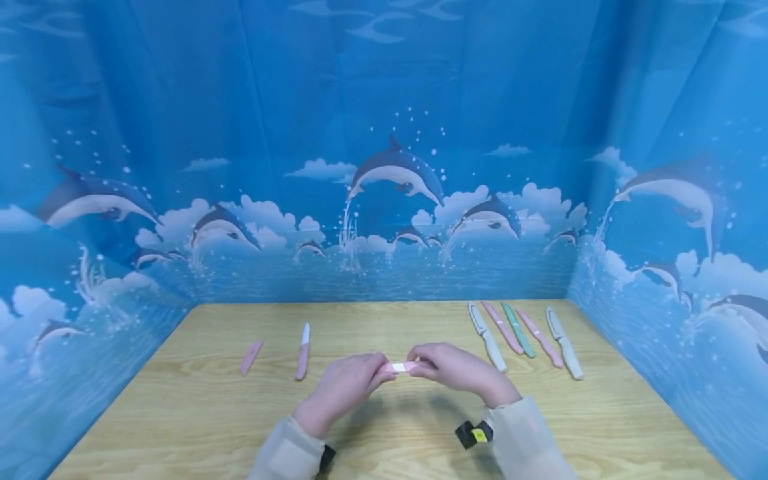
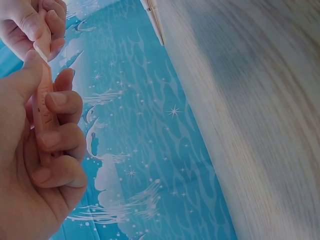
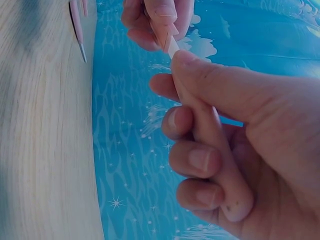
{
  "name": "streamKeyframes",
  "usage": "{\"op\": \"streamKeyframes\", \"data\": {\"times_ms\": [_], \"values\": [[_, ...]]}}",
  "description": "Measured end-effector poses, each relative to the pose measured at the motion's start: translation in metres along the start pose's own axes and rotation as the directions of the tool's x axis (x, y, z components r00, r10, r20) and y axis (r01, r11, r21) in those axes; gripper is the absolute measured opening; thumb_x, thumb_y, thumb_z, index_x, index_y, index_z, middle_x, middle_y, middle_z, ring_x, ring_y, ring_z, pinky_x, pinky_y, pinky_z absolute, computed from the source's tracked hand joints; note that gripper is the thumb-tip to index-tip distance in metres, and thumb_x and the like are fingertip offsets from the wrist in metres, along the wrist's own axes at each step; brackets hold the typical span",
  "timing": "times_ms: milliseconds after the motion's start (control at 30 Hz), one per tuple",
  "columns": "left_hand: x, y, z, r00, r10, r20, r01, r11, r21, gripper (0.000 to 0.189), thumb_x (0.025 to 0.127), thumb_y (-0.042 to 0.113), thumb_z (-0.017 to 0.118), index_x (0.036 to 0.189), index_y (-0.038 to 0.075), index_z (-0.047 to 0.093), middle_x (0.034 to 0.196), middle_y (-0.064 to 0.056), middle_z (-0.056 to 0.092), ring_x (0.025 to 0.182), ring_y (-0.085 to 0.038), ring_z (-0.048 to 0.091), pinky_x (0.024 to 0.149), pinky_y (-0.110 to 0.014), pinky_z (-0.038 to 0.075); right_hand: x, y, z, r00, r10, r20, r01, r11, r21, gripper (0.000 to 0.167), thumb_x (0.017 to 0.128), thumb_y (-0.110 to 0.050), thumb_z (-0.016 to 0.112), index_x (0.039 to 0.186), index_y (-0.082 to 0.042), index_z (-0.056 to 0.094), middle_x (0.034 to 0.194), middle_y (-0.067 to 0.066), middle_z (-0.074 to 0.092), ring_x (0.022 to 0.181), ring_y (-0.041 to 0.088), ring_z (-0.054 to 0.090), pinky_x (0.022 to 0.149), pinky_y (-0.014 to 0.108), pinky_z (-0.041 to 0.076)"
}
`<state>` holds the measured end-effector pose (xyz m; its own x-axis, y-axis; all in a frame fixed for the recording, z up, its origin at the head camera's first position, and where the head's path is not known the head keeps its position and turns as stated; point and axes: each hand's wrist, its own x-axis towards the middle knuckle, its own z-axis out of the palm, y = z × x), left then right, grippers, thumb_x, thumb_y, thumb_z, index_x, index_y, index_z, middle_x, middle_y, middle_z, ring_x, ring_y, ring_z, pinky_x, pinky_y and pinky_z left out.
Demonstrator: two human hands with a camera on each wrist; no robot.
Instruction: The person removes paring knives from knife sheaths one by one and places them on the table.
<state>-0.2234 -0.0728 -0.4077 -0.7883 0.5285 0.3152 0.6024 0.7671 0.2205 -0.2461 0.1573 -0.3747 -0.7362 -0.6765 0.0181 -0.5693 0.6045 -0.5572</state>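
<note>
Above the middle of the table, both hands hold a small pink paring knife, its white blade (image 1: 399,368) showing between them. My right hand (image 1: 461,371) wraps its fingers round the pink handle (image 3: 220,155), thumb near the blade end. The pink blade sheath (image 2: 45,107) is gripped by my left hand (image 1: 345,387), with curled fingers along it. Part of the blade shows outside the sheath; whether its tip sits inside I cannot tell. On the table to the left lie an unsheathed pink knife (image 1: 303,360) and a separate pink sheath (image 1: 251,358).
Several sheathed knives lie side by side at the right: a white one (image 1: 493,347), a pink one (image 1: 504,328), a green one (image 1: 519,332), another pink one (image 1: 542,340) and another white one (image 1: 566,347). A blue dolphin-print curtain (image 1: 384,267) borders the wooden table (image 1: 198,413).
</note>
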Motion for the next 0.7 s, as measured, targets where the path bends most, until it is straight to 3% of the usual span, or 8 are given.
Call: {"op": "streamKeyframes", "data": {"times_ms": [233, 467, 700], "values": [[0.0011, -0.0006, 0.0011, 1.000, -0.002, -0.007, 0.002, 1.000, 0.003, 0.034, 0.098, 0.049, 0.043, 0.090, 0.021, 0.060, 0.067, 0.015, 0.052, 0.057, 0.001, 0.044, 0.052, -0.019, 0.041, 0.0002, 0.0023, -0.0001, 1.000, 0.000, -0.003, 0.000, 1.000, 0.003, 0.020, 0.099, -0.030, 0.055, 0.107, -0.015, 0.066, 0.095, -0.001, 0.069, 0.077, 0.013, 0.063, 0.069, 0.023, 0.051], [0.0030, -0.0008, 0.0019, 1.000, -0.006, -0.007, 0.006, 1.000, 0.009, 0.033, 0.098, 0.049, 0.044, 0.088, 0.021, 0.060, 0.066, 0.015, 0.050, 0.056, 0.001, 0.042, 0.051, -0.019, 0.039, -0.0005, 0.0016, -0.0018, 1.000, 0.004, -0.003, -0.004, 1.000, -0.008, 0.020, 0.098, -0.030, 0.055, 0.107, -0.015, 0.066, 0.095, -0.003, 0.068, 0.075, 0.003, 0.060, 0.069, 0.024, 0.051], [0.0016, -0.0014, 0.0017, 1.000, -0.005, -0.006, 0.005, 1.000, -0.002, 0.036, 0.098, 0.051, 0.042, 0.088, 0.021, 0.060, 0.066, 0.015, 0.050, 0.056, 0.000, 0.042, 0.051, -0.020, 0.040, -0.0003, 0.0014, -0.0023, 1.000, 0.005, 0.016, -0.006, 1.000, 0.012, 0.022, 0.100, -0.029, 0.053, 0.108, -0.013, 0.065, 0.096, 0.004, 0.069, 0.073, 0.006, 0.059, 0.067, 0.024, 0.049]]}}
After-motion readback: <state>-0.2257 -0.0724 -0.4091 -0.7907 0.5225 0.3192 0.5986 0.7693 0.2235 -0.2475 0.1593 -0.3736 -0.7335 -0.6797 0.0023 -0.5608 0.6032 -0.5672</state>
